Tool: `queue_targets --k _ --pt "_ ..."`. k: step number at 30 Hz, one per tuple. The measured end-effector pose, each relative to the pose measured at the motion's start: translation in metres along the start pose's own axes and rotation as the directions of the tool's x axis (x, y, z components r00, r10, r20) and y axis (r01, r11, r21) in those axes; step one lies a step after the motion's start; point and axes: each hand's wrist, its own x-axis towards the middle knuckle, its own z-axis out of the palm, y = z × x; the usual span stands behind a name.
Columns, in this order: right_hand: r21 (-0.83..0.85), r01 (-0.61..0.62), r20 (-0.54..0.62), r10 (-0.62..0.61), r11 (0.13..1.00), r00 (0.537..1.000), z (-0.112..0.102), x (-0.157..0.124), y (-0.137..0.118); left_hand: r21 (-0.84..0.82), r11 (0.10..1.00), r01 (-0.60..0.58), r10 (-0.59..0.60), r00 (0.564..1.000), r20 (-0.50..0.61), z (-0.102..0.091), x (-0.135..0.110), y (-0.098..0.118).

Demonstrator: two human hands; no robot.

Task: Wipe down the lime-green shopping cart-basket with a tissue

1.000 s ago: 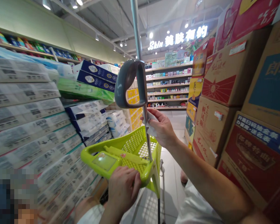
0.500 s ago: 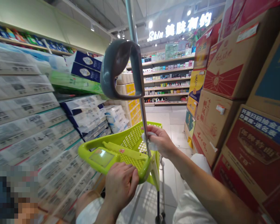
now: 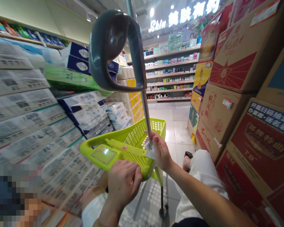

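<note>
A lime-green shopping cart [image 3: 130,138] with a basket of perforated plastic stands in front of me. My left hand [image 3: 124,178] is closed over its handlebar, beside a clear panel [image 3: 104,155]. From the cart's near right corner a metal pole [image 3: 145,113] rises, carrying a large dark grey loop-shaped grip [image 3: 138,56] higher up. My right hand [image 3: 161,153] is wrapped around the lower pole and pinches a crumpled white tissue [image 3: 150,150] against it. Fingers behind the pole are partly hidden.
Stacked packs of paper goods [image 3: 26,104] rise close on the left. Tall stacks of cartons [image 3: 229,116] line the right side. A tiled aisle [image 3: 171,126] runs ahead to shelves [image 3: 170,74] of small boxes and bottles. A pixelated patch [image 3: 14,195] covers the lower left corner.
My right hand has slid slightly down the pole with the tissue and turned its thumb upward. The grey grip appears larger and higher. My left hand stays on the handlebar.
</note>
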Motion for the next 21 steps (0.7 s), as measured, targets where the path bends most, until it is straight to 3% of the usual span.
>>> queue_targets --k 3,8,11,17,21 --pt "-0.095 0.044 0.016 -0.043 0.994 0.999 -0.001 0.001 -0.002 -0.004 1.000 0.013 -0.013 1.000 0.006 0.000 -0.002 -0.002" --pt "-0.292 0.104 0.113 -0.073 0.951 0.991 -0.015 -0.017 0.022 -0.014 1.000 0.018 -0.018 1.000 0.020 -0.002 -0.004 -0.006" --pt "-0.249 0.082 0.097 -0.059 0.965 0.994 -0.011 -0.017 0.023 -0.017 1.000 0.014 -0.014 1.000 0.012 -0.003 -0.004 -0.007" --pt "0.048 0.024 -0.071 -0.021 0.999 0.997 0.017 0.000 -0.002 -0.020 0.999 0.039 -0.039 0.999 0.030 -0.004 -0.006 -0.009" --pt "-0.117 0.036 -0.032 -0.040 0.992 0.999 0.009 -0.012 0.011 -0.029 0.999 0.046 -0.045 0.998 0.033 -0.004 -0.006 -0.009"
